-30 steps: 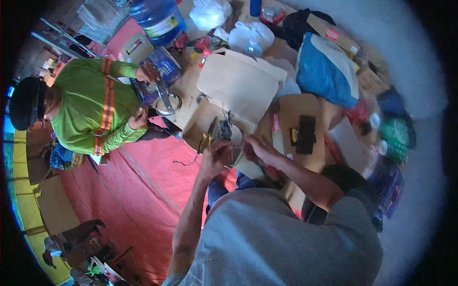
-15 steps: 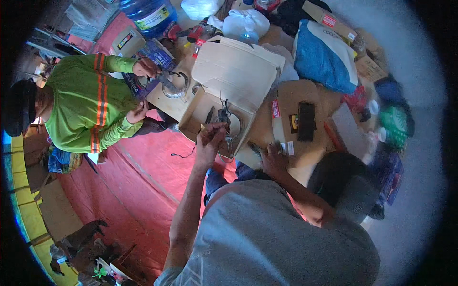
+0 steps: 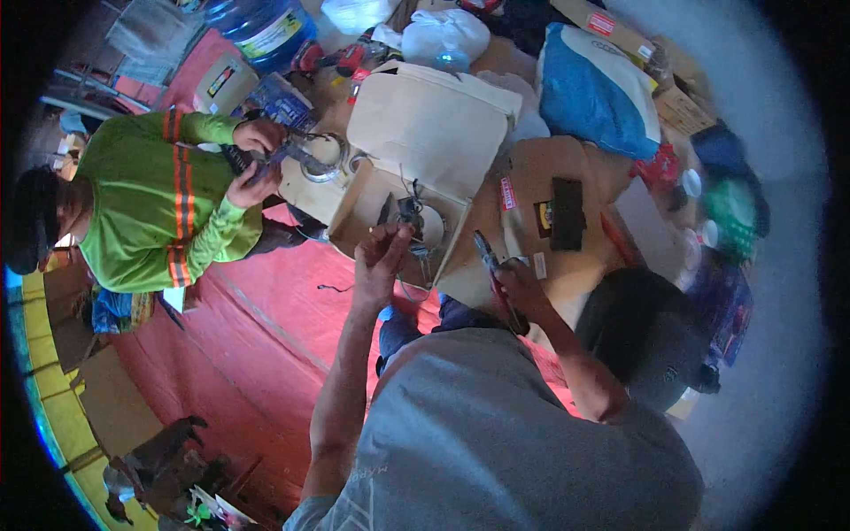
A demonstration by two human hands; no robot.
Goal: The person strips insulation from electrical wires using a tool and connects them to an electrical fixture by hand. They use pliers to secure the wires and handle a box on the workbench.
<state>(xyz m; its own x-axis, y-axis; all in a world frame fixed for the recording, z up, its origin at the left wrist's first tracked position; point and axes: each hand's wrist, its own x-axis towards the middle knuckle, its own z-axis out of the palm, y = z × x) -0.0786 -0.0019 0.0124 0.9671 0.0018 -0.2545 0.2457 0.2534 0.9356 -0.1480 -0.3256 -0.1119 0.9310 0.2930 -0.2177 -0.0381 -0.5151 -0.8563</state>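
1. Left hand is raised over the near edge of an open cardboard box, fingers half curled and pinched together on a thin wire that rises from the box.
2. Inside the box a small dark part is seen beside a pale round fitting; the wire appears to be joined to the dark part.
3. Right hand is closed around the handles of a pair of pliers, whose tip is pointed toward the right wall of the box, just beside it.
4. Whether the pliers' tip is touching anything cannot be told.
5. A flat sheet of cardboard is laid to the right of the box, with a black rectangular block resting on it.
6. A blue and white bag is seen beyond the cardboard sheet.
7. A red mat is spread under the work.
8. To the left a second person in a green shirt is seated, both of that person's hands held on a metal ring fitting.
9. A large blue water bottle is stood behind that person.
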